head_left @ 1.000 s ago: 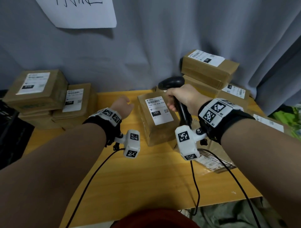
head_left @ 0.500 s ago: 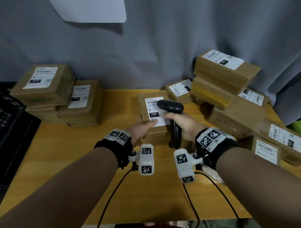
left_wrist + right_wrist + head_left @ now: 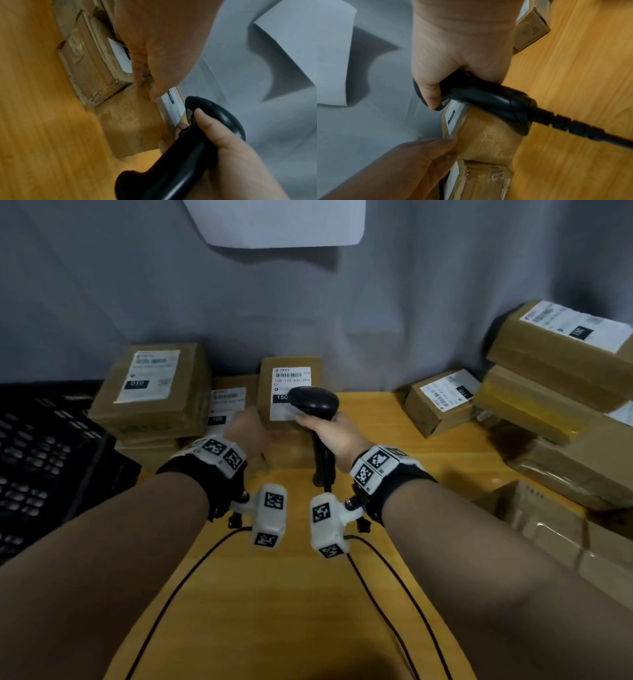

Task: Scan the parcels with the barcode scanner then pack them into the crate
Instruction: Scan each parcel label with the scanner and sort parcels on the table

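The right hand (image 3: 334, 436) holds the barcode scanner (image 3: 317, 405) in a full grip over the parcel (image 3: 291, 392). The left hand (image 3: 248, 433) grips the parcel's edge, tilting it up on the counter (image 3: 291, 594). The crate (image 3: 44, 453) sits left.

A grey curtain (image 3: 411, 302) hangs behind the yellow wooden table (image 3: 281, 604); at twelve o'clock a white sheet (image 3: 281, 224), probably paper, is fixed to it.
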Demonstrator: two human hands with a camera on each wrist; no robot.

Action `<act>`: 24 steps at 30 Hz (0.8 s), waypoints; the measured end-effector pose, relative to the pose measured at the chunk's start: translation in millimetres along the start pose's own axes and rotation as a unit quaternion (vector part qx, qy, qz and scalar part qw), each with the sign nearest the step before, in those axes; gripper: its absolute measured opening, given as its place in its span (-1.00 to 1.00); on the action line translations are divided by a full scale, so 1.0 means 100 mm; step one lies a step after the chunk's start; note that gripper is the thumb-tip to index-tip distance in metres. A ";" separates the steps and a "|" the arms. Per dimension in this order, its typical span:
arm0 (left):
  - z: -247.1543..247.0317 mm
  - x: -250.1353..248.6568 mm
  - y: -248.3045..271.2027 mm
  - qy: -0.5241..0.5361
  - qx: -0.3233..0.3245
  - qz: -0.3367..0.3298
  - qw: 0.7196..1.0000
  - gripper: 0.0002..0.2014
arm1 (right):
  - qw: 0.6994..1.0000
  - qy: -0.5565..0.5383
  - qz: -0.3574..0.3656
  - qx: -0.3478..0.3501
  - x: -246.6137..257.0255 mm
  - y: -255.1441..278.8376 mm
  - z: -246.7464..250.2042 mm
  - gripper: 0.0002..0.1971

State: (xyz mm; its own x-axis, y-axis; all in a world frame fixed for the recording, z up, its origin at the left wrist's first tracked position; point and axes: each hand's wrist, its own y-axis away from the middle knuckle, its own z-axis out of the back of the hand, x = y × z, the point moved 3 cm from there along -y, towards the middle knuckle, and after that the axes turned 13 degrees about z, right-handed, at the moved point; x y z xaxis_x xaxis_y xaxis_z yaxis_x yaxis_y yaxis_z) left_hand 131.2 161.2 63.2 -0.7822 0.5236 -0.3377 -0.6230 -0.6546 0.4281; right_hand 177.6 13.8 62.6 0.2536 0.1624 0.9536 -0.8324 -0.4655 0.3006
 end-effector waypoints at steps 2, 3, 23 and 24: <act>0.02 -0.02 -0.05 -0.044 -0.026 -0.003 0.999 -0.49 | 1.000 0.003 0.006 0.008 0.01 -0.07 -0.04 -0.73; 0.02 -0.02 -0.07 -0.054 -0.037 -0.002 0.998 -0.48 | 1.000 0.005 0.007 0.013 0.03 -0.09 -0.05 -0.72; -1.15 -1.48 1.41 0.043 0.155 -0.220 0.962 -0.36 | 0.979 0.133 -0.106 -0.112 0.26 1.45 2.47 -0.82; -1.28 -1.60 1.57 0.004 0.182 -0.242 0.953 -0.24 | 0.976 0.142 -0.111 -0.121 0.23 1.56 2.67 -0.82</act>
State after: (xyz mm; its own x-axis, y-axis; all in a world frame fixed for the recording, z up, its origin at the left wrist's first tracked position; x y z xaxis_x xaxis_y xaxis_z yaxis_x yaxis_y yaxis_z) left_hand 158.1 -94.7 77.1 -0.4048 0.7107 -0.5754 -0.8698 -0.1051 0.4821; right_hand 184.9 -287.1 136.3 0.3219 0.4868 0.8121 -0.8738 -0.1775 0.4527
